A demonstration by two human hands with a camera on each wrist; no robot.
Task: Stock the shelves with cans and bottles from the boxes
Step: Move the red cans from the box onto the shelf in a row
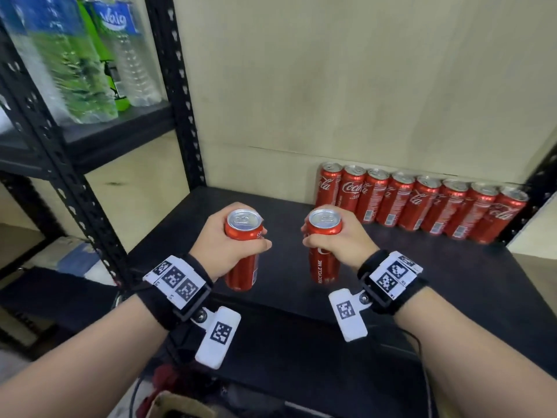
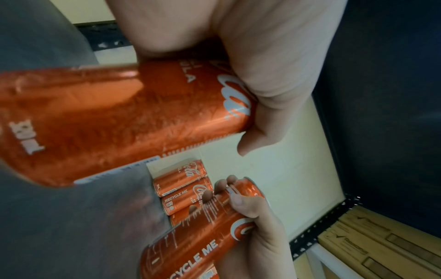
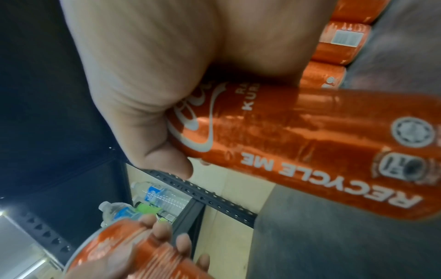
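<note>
Open shelf [image 1: 271, 206] left of can row [image 1: 422, 206], black upright [image 1: 180, 95] at left.

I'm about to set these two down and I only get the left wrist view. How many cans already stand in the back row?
Observer: The head view shows eight in the row of cans, all upright against the wall.
Operator: Which end of the row has room?
Observer: The left end. Dark shelf surface shows there, while the right end reaches the rack post.
Operator: Are both held cans tops up?
Observer: Yes. The left hand grips the left can and the right hand grips the right can, with both lids facing up.
</note>
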